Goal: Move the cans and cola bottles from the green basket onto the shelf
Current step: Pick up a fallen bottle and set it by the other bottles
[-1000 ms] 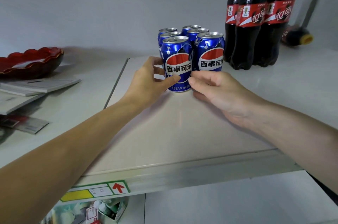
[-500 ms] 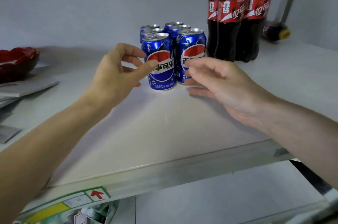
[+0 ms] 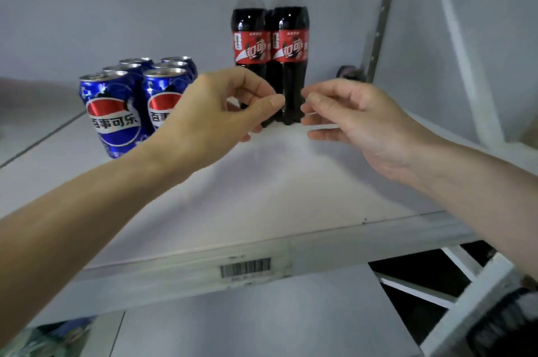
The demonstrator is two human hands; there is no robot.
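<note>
Both hands reach over the shelf [image 3: 262, 181] toward the cola bottles [image 3: 270, 45], which stand upright at the far centre. Left hand [image 3: 221, 112]: fingers loosely curled, thumb forward, holding nothing. Right hand [image 3: 358, 120]: fingers loosely curled, slightly apart, holding nothing. Neither hand touches a bottle. Six blue cans [image 3: 136, 100] stand grouped on the shelf, far left of the bottles. Barcode label [image 3: 246, 267] on the near shelf edge.

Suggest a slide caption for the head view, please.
Both hands reach toward cola bottles beside blue cans.
</note>
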